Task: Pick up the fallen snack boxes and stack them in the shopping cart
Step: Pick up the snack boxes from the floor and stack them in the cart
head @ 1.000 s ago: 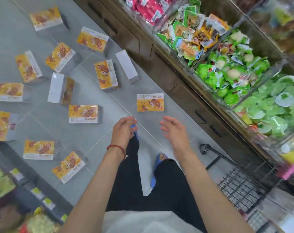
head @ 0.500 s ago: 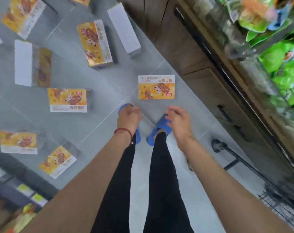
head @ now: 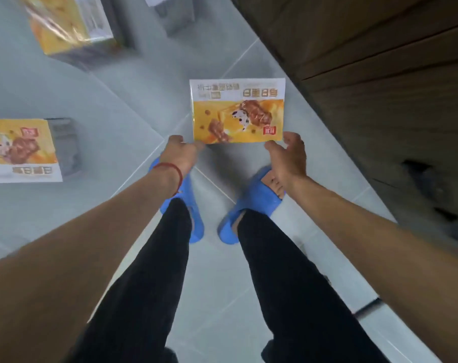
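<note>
A yellow and white snack box [head: 238,111] lies flat on the grey tiled floor just ahead of my feet. My left hand [head: 180,153], with a red string on its wrist, is at the box's near left corner and its fingertips touch the edge. My right hand [head: 288,155] is at the near right corner with thumb and fingers spread, just off the box. Neither hand has lifted it. A second snack box [head: 18,150] lies at the left edge, and a third snack box [head: 70,24] is blurred at the top left. The shopping cart is out of view.
A dark wooden cabinet base [head: 380,74] runs along the right, close to the box. A white box [head: 175,11] stands on the floor at the top. My feet in blue slippers [head: 251,205] stand right behind the hands.
I have bent lower and the view has closed in on the floor. Both hands have moved forward from above my feet to the near corners of the snack box.
</note>
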`<state>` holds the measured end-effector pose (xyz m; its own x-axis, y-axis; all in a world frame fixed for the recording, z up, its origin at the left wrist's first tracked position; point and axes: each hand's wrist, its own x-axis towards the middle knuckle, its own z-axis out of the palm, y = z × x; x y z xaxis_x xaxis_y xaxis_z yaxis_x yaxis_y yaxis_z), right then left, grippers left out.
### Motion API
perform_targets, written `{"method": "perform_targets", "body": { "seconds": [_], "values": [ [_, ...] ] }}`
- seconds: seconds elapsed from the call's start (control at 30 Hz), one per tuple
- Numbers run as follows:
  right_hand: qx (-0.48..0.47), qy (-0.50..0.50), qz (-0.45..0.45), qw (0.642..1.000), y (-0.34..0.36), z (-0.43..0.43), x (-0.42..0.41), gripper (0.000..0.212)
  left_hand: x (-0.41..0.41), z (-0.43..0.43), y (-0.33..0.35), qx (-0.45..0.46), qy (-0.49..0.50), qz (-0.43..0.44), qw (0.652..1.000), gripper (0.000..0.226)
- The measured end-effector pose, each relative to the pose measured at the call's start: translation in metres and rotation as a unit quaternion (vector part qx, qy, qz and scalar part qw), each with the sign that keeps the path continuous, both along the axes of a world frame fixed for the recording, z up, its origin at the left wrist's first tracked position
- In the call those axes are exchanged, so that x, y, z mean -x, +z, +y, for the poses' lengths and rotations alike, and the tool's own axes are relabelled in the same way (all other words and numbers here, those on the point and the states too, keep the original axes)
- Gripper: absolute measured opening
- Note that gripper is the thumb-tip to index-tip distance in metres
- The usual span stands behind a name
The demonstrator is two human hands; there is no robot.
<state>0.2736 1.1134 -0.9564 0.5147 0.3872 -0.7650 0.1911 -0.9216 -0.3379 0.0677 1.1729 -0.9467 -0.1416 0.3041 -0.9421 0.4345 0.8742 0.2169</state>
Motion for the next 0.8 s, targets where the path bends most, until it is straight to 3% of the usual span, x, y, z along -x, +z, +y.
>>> {"method": "perform_targets", "body": {
  "seconds": [0.1, 0.23, 0.4, 0.6, 0.8],
  "values": [
    [-0.023, -0.006, -0.013, 1.0, -0.049, 0.005, -0.006, 0.06, -0.005, 0.002, -0.049, 0.01, -0.023, -0.029, 0.999, 0.084],
    [-0.042, -0.073, 0.009, 0.996, -0.087, 0.011, -0.015, 0.092, -0.015, 0.007, -0.09, -0.05, 0.011, -0.048, 0.998, 0.063],
    [-0.032, -0.069, 0.035, 0.996, -0.099, 0.007, -0.022, 0.06, -0.016, 0.006, -0.115, -0.09, 0.012, -0.063, 0.994, 0.068],
    [-0.038, -0.106, 0.057, 0.992, -0.062, 0.005, -0.017, 0.06, -0.007, 0.007, -0.074, -0.089, 0.039, -0.028, 0.995, 0.029],
    [-0.029, -0.143, 0.089, 0.985, 0.011, 0.003, 0.002, 0.06, 0.007, -0.006, 0.008, -0.04, 0.102, 0.004, 0.994, 0.053]
  ]
}}
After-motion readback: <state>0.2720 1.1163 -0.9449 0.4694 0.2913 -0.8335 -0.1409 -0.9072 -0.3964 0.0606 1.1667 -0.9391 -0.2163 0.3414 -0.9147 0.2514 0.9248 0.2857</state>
